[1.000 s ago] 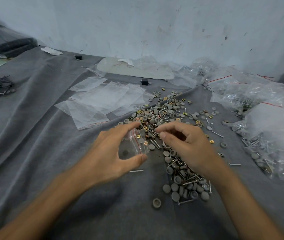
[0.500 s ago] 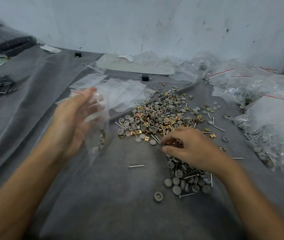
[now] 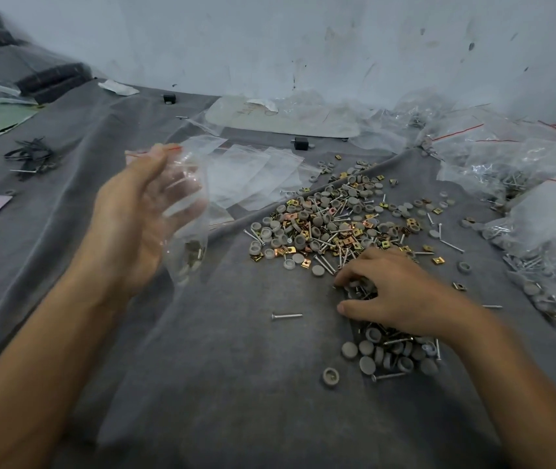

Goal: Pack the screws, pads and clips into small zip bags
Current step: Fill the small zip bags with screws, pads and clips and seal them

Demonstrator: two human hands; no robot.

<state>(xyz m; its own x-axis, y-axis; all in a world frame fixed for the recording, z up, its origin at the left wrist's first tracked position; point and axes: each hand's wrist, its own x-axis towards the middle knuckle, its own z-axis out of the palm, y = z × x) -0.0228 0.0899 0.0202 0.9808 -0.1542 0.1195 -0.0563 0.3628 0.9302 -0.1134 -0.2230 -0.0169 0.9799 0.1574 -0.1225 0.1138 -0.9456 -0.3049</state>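
Our left hand (image 3: 134,228) is holding a small zip bag (image 3: 187,238) up off the grey cloth (image 3: 236,401), gripping it near its red-lined top, though blur is hiding the exact pinch. A few pieces are sitting in its bottom. Our right hand (image 3: 402,296) is curling palm-down over the near edge of the heap (image 3: 330,225) of screws, pads and clips, and we cannot tell whether it is pinching anything. The bag is hanging roughly upright, mouth uppermost, well left of the right hand and higher, so we are expecting any pickings to travel leftward and up. A loose screw (image 3: 286,315) is lying crosswise between the hands, nearer the right. Beyond, empty bags (image 3: 259,174) are lying flat, and filled bags (image 3: 547,231) are lying heaped at the right.
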